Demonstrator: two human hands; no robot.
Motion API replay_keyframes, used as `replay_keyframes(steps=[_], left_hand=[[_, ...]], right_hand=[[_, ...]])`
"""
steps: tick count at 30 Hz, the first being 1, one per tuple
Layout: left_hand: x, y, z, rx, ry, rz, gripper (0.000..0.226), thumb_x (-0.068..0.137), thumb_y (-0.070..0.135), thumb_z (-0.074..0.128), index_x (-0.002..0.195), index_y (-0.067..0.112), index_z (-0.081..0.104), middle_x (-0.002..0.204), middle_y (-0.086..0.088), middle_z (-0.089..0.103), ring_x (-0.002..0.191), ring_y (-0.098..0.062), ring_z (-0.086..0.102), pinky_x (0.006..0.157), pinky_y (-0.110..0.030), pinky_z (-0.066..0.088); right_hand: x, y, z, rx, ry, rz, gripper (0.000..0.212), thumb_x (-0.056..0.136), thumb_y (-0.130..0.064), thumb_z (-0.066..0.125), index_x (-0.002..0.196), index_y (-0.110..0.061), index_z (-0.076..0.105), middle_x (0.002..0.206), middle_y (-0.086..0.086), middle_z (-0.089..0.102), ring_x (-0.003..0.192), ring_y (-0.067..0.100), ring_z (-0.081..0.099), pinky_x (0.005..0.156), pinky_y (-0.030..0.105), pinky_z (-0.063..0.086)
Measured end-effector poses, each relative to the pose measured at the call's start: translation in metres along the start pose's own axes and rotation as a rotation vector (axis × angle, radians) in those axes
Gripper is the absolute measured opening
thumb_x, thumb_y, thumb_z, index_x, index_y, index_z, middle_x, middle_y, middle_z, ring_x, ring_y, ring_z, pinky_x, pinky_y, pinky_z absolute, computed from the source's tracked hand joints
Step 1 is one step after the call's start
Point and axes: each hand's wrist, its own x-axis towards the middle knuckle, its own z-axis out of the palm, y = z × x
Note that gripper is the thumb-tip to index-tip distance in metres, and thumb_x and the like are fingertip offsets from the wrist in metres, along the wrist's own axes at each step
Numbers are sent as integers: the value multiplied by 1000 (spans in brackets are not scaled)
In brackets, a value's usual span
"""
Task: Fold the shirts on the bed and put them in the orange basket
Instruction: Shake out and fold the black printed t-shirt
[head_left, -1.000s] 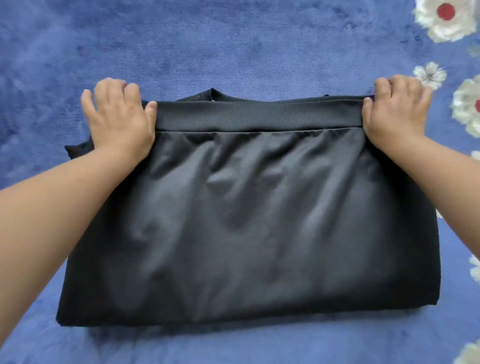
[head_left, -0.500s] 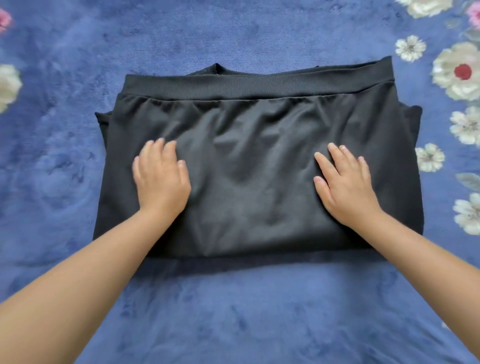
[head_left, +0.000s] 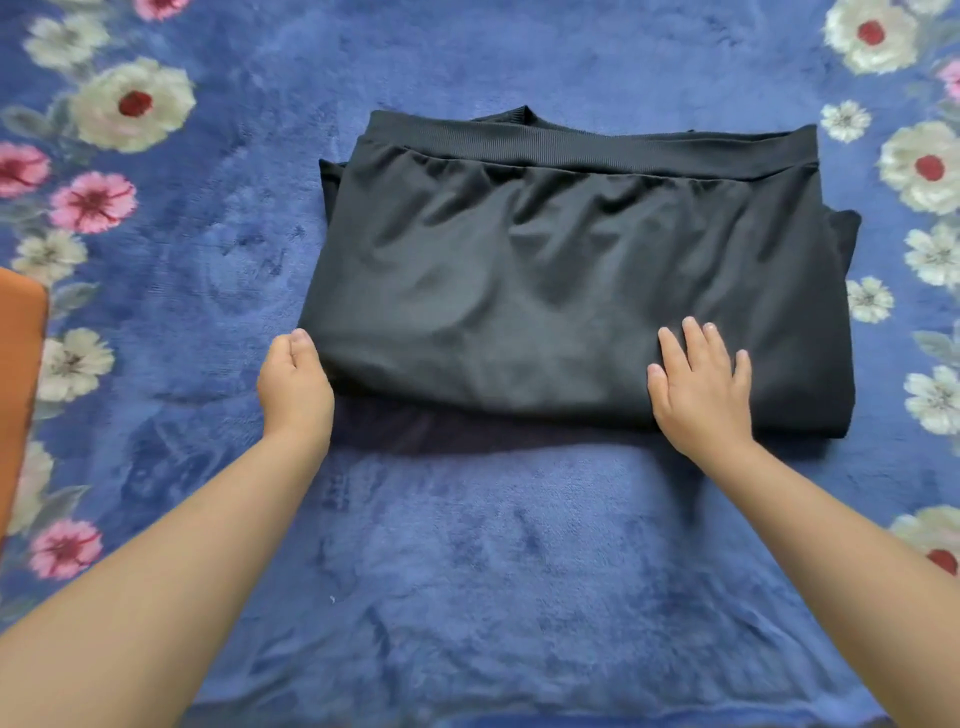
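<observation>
A black shirt lies folded into a wide rectangle on the blue blanket, its ribbed hem band along the far edge. My left hand is at the shirt's near-left corner. Its fingers are tucked under the edge and hidden, and the thumb lies against the corner. That near edge sits slightly raised, with a dark shadow beneath it. My right hand rests flat on top of the shirt near its front right, fingers straight and spread. A sliver of the orange basket shows at the left edge of the view.
The blue plush blanket covers the bed, with white and pink flower prints down the left and right sides. A sleeve fold pokes out at the shirt's right side.
Both hands moved from the shirt's middle toward me. The left went off the top to the near-left corner and slid under it. The view pulled back, bringing the orange basket in.
</observation>
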Motion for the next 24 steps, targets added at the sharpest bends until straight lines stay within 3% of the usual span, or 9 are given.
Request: replay_keyframes(steps=[2, 6, 10, 12, 15, 17, 19, 21, 24], left_hand=[[6, -2, -3, 44, -4, 28, 37, 102, 24, 26, 69, 10, 33, 68, -1, 35, 65, -17, 35, 63, -29, 27], [22, -21, -8, 365, -77, 16, 44, 102, 23, 23, 108, -13, 48, 115, -29, 52, 113, -41, 41, 94, -44, 28], [27, -27, -3, 529, -118, 29, 40, 100, 23, 30, 118, -10, 45, 126, -28, 47, 122, -41, 35, 100, -44, 25], [23, -23, -4, 546, -93, 65, 37, 99, 20, 34, 124, -5, 42, 131, -25, 43, 124, -39, 33, 100, -44, 26], [10, -11, -8, 605, -50, 291, 40, 95, 14, 42, 131, -2, 39, 134, -23, 39, 125, -37, 31, 99, -47, 28], [3, -5, -6, 631, -78, 441, 42, 92, 11, 47, 132, -2, 40, 135, -22, 39, 125, -38, 31, 99, -48, 29], [-4, 5, 5, 632, -114, 561, 41, 90, 7, 50, 129, -4, 45, 132, -23, 42, 122, -41, 34, 96, -51, 32], [-15, 19, 25, 625, -160, 709, 38, 85, 7, 50, 119, -7, 52, 123, -26, 50, 112, -48, 43, 86, -56, 40], [-31, 42, 54, 652, -246, 844, 40, 77, 14, 46, 108, -7, 59, 109, -26, 58, 96, -49, 53, 72, -54, 48]], right_hand=[[-3, 2, 1, -20, -5, 2, 80, 80, -46, 4, 137, -7, 42, 148, 16, 31, 139, 33, 24, 108, 57, 15], [-4, 3, 3, -63, -1, -12, 74, 83, -46, 6, 141, -12, 37, 152, 11, 25, 141, 28, 19, 110, 53, 12], [-1, 7, -2, 14, -35, -17, 69, 84, -42, 13, 143, -14, 33, 154, 7, 21, 142, 24, 14, 112, 47, 10], [-1, 18, -8, 98, 77, 18, 73, 82, -45, 12, 139, -7, 39, 149, 14, 29, 139, 30, 23, 108, 48, 18], [1, 47, -22, 180, 245, 325, 71, 81, -41, 22, 136, 0, 38, 145, 21, 33, 134, 36, 28, 106, 49, 20], [5, 70, -30, 297, 207, 613, 66, 86, -42, 32, 137, 2, 34, 142, 22, 35, 132, 38, 30, 105, 48, 23], [7, 91, -35, 472, 116, 768, 55, 92, -38, 47, 128, 4, 44, 130, 22, 48, 119, 37, 44, 96, 43, 34], [5, 112, -33, 712, 134, 724, 39, 89, -34, 56, 101, 4, 59, 95, 15, 59, 89, 27, 53, 76, 36, 39], [-2, 125, -28, 1002, 239, 677, 33, 86, -29, 63, 67, -8, 47, 62, 1, 39, 60, 10, 36, 58, 30, 28]])
